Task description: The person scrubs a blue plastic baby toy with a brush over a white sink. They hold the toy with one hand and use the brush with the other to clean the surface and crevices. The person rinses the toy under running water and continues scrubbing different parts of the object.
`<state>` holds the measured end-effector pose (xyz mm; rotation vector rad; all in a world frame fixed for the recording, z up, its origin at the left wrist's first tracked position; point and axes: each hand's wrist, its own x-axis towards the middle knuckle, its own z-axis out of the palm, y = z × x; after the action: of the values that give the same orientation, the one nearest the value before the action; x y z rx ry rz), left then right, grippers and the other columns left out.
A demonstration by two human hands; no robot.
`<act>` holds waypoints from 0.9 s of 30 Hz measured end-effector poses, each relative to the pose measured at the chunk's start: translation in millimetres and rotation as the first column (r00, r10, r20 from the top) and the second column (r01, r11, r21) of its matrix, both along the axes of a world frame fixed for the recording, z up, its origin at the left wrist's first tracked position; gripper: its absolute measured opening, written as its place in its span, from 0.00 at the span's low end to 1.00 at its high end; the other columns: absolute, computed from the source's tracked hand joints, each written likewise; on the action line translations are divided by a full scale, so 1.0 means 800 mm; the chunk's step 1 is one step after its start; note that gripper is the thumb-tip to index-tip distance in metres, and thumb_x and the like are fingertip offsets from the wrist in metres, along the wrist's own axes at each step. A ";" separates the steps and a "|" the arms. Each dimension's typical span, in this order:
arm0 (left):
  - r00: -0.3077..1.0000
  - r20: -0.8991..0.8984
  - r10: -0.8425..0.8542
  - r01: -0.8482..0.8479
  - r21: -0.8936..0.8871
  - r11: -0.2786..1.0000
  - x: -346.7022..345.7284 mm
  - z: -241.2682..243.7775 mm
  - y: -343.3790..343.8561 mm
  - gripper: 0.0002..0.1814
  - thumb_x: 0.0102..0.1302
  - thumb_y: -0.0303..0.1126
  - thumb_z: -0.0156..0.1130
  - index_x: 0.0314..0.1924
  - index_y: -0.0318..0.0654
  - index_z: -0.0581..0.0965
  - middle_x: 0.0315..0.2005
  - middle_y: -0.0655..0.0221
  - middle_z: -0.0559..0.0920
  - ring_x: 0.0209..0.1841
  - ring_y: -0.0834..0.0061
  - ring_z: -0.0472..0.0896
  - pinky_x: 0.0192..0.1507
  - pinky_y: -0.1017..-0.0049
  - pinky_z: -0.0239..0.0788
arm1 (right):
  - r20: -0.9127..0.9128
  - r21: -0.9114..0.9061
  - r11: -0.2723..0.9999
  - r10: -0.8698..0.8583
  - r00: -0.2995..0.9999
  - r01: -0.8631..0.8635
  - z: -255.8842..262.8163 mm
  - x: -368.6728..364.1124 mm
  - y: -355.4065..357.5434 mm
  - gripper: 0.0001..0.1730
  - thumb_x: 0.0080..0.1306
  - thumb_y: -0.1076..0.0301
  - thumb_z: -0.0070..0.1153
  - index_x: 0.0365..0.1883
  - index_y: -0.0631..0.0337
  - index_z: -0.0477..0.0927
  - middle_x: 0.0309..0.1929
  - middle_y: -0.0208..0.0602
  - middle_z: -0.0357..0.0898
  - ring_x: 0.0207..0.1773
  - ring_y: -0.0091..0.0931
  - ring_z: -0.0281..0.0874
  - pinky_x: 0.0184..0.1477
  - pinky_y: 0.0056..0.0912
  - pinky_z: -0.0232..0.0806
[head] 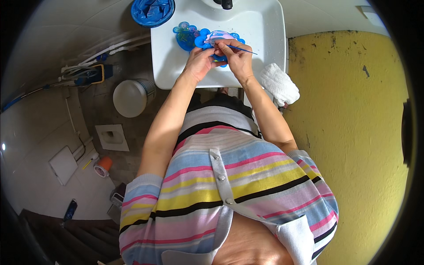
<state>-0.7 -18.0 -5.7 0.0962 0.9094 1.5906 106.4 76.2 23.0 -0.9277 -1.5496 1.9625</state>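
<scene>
Over a white washbasin [165,71], my left hand [199,63] holds the edge of a blue palette-like tray [202,40] with round cups, smeared pink and white in its middle. My right hand [239,59] pinches a thin blue stick [249,51], perhaps a brush handle; its working end is hidden by the fingers. Both hands meet at the tray's near side. Another blue tray [185,40], with green and yellow smears and small clouded cups, lies in the basin to the left. Under my hands, a further blue piece with some yellow-green shows partly.
A black faucet [227,4] stands at the basin's far side. A blue-lined bin [153,12] is at its far left corner. A white towel [279,84] hangs at the near right corner, beside a yellow wall panel [347,132]. A white bucket [130,98] stands on the floor at left.
</scene>
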 end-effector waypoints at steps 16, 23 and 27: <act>0.998 0.040 0.043 -0.043 -0.010 0.999 0.015 0.002 -0.010 0.14 0.68 0.25 0.54 0.53 0.37 0.74 0.44 0.63 0.80 0.49 0.66 0.80 0.50 0.54 0.76 | -0.016 -0.011 0.991 -0.130 0.991 0.130 0.002 -0.002 -0.015 0.06 0.66 0.78 0.56 0.38 0.69 0.84 0.29 0.36 0.82 0.28 0.20 0.77 0.34 0.21 0.73; 0.998 -0.006 0.060 -0.060 -0.089 0.994 0.027 0.001 -0.011 0.14 0.67 0.24 0.54 0.52 0.38 0.75 0.44 0.63 0.80 0.47 0.66 0.80 0.50 0.51 0.77 | 0.010 -0.009 0.975 -0.222 0.975 0.222 -0.021 0.008 -0.023 0.08 0.67 0.74 0.58 0.42 0.67 0.84 0.31 0.36 0.82 0.30 0.21 0.78 0.33 0.21 0.75; 0.998 -0.018 0.057 -0.058 -0.082 0.995 0.027 0.000 -0.013 0.13 0.67 0.23 0.54 0.51 0.39 0.75 0.43 0.64 0.80 0.47 0.67 0.80 0.49 0.53 0.78 | 0.044 0.027 0.983 -0.181 0.982 0.180 -0.016 0.018 -0.026 0.07 0.67 0.74 0.58 0.41 0.67 0.83 0.33 0.36 0.83 0.32 0.21 0.79 0.35 0.21 0.75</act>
<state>20.8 -28.5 -6.0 0.0247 0.9964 1.6056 120.4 55.5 10.2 -1.0713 -1.4546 1.8046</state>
